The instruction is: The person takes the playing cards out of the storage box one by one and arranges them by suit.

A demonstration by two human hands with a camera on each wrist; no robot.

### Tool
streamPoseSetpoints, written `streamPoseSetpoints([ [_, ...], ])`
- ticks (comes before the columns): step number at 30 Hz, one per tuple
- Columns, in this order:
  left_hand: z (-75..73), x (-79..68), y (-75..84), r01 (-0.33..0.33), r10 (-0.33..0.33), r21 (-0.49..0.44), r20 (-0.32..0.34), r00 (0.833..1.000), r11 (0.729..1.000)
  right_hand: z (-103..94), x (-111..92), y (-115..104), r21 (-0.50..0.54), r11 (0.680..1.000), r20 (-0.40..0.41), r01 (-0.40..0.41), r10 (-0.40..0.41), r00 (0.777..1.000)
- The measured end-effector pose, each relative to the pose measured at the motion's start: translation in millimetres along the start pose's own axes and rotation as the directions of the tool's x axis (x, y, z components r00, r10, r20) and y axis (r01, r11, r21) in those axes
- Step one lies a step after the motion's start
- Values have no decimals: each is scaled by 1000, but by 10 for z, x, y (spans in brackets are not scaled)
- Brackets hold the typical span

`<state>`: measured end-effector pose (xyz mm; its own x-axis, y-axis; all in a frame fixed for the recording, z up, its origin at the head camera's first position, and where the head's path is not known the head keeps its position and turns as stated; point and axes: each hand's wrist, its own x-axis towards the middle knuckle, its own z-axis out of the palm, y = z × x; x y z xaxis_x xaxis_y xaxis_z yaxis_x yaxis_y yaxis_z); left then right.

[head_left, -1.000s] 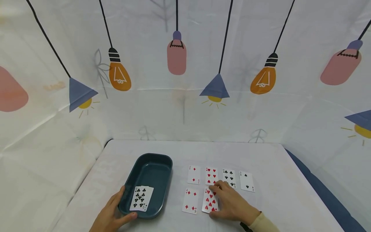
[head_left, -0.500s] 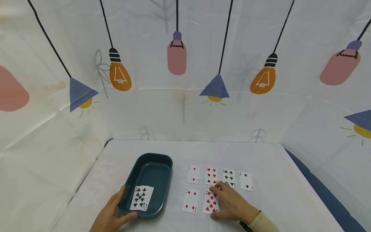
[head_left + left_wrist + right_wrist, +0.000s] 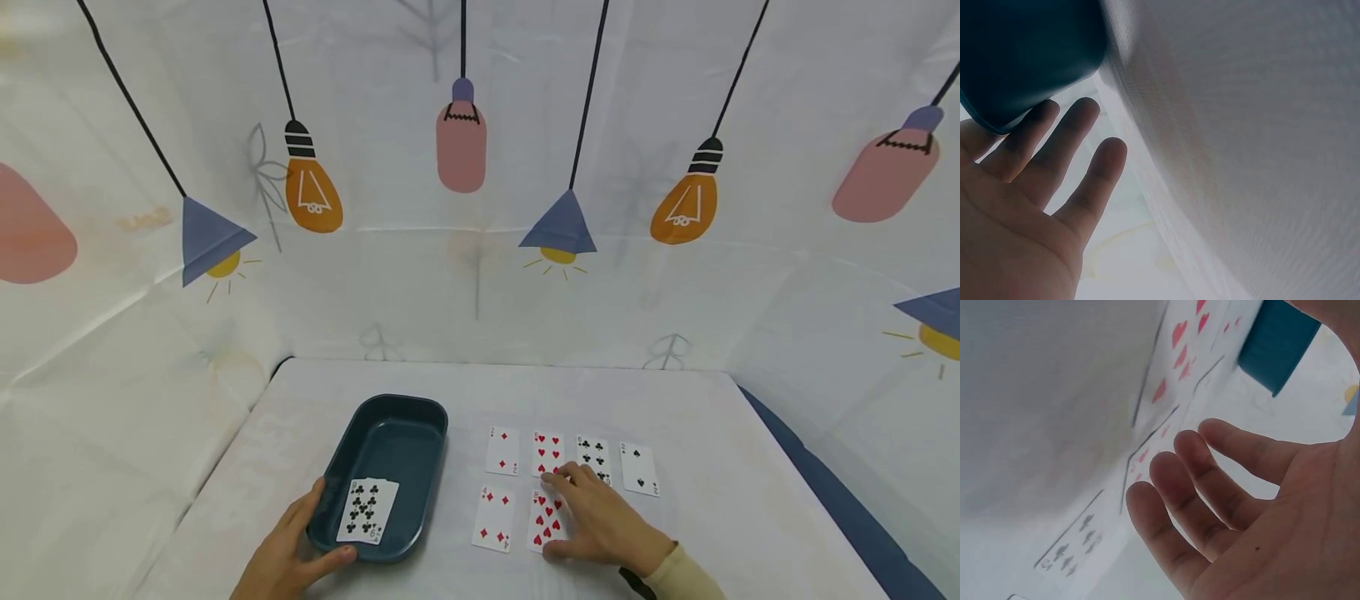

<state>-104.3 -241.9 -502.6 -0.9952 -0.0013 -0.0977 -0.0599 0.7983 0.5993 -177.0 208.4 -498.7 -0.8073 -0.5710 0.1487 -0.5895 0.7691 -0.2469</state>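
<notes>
My left hand (image 3: 288,546) rests against the near left corner of a dark teal tray (image 3: 420,533), thumb at the front rim, fingers along the side. In the left wrist view those fingers are fairly straight and spread. A nine of clubs (image 3: 363,510) lies face up in the tray, over another card's edge. My right hand (image 3: 600,521) is over the right side of an eight of hearts (image 3: 542,525), thumb near its lower edge and fingertips near its top. In the right wrist view its fingers (image 3: 1169,481) are loosely bent, pinching nothing.
A four of diamonds (image 3: 492,518) lies left of the eight. Behind them runs a row: two of diamonds (image 3: 502,451), six of hearts (image 3: 548,450), six of clubs (image 3: 592,454), two of spades (image 3: 639,469). A lamp-printed curtain (image 3: 420,283) hangs behind the white-covered table (image 3: 712,467).
The eight of hearts has shifted slightly right, farther from the four of diamonds. My right fingertips have moved slightly up from it. My left hand and the tray hold their place.
</notes>
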Motion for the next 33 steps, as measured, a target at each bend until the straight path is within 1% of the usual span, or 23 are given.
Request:
streamPoseSetpoints([
  [2,-1,-2,2,1,-1,2,0,1000,1000,-18,30,-21,20,1000,6,-5,5,1000],
  [6,-2,5,8,9,-9,8,7,1000,1000,-16,121,-82,71,997,31,-42,40,999],
  [9,-2,15,11,16,-16,3,13,1000,1000,9,201,-147,102,993,30,-54,51,998],
  [16,3,24,9,20,-20,-7,19,1000,1000,79,367,-351,151,988,-44,13,-6,999],
  [23,-5,23,26,21,-21,-3,20,1000,1000,106,508,-545,209,977,-41,30,-22,999],
  [33,-18,10,32,10,-10,1,14,1000,1000,90,693,-779,217,970,-121,109,-84,989],
])
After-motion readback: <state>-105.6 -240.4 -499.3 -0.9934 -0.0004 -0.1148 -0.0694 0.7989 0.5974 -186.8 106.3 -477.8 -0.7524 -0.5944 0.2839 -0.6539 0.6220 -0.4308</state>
